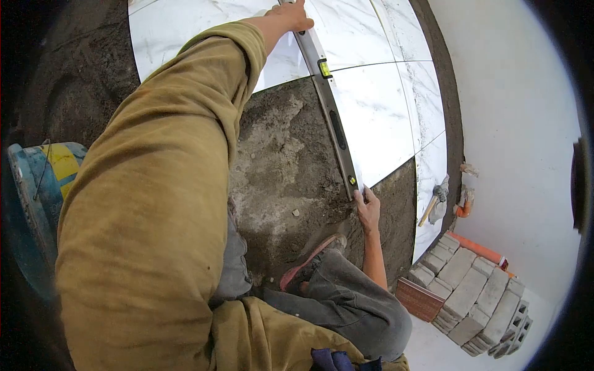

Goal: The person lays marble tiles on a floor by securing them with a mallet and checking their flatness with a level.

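Observation:
A long metal spirit level (337, 127) with yellow-green vials lies along the edge of a white marble-patterned tile (371, 117). At the top of the view, my left hand (289, 17) is closed over the far part of the level, partly cut off by the frame. Down at the near end, my right hand (369, 211) holds the level between thumb and fingers, by the tile's near corner. Left of the level lies a bare patch of grey mortar bed (278, 154). More white tiles (352, 31) spread beyond, with thin dark joints between them.
A mallet (435, 201) with a wooden handle lies on the narrow tiles by the white wall (513, 111). Near it are an orange pipe elbow (465, 204) and stacked grey bricks (473, 284). A blue bucket (31, 204) stands at the left, beside my sleeve.

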`<state>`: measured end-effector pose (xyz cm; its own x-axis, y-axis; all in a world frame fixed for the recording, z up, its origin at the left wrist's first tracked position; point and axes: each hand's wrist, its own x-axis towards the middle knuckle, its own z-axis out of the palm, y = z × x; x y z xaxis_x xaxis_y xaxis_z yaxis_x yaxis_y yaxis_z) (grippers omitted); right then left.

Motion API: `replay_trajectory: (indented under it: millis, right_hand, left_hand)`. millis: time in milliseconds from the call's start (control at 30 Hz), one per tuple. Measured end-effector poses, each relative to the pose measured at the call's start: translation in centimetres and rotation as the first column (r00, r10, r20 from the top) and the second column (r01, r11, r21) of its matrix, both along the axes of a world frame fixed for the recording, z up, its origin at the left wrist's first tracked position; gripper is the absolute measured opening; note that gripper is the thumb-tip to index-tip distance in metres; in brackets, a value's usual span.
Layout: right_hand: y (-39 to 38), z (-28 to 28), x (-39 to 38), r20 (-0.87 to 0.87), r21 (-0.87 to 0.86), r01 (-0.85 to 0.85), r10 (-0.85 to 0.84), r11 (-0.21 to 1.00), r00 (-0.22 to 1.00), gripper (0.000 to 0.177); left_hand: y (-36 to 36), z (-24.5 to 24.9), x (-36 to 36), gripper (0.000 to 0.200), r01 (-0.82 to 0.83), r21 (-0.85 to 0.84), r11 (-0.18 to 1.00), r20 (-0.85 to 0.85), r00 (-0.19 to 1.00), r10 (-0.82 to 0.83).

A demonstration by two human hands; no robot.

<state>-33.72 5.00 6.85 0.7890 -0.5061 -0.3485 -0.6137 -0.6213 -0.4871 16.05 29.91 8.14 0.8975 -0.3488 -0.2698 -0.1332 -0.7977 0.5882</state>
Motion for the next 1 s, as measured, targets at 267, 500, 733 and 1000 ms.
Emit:
replay_trajectory:
  millis: [267, 500, 733, 1000]
  right_hand:
    - [0.1, 0.1, 0.1, 0.057, -0.015, -0.039, 0.04, 0.999, 0.998, 0.044]
    - [0.3, 0.6, 0.3, 0.077, -0.028, -0.051, 0.053, 0.998, 0.996, 0.04]
    - [1.5, 8.5, 4.1, 0.392, -0.263, -0.101, 0.202, 0.959, 0.897, 0.02]
    - [10.7, 14.4, 5.6, 0.46, -0.156, -0.479, 0.493, 0.864, 0.739, 0.05]
  left_hand:
    - [0.0, 0.2, 0.1, 0.078, 0.063, 0.021, 0.998, 0.008, 0.998, -0.063]
    - [-2.8, -3.3, -0.6, 0.072, -0.209, -0.021, 0.978, 0.236, 0.949, 0.208]
    - [-5.0, 1.0, -18.8, 0.112, -0.321, -0.532, 0.784, -0.711, 0.672, -0.207]
    - [-4.2, 2.3, -16.1, 0.066, -0.385, -0.634, 0.671, -0.515, 0.857, 0.006]
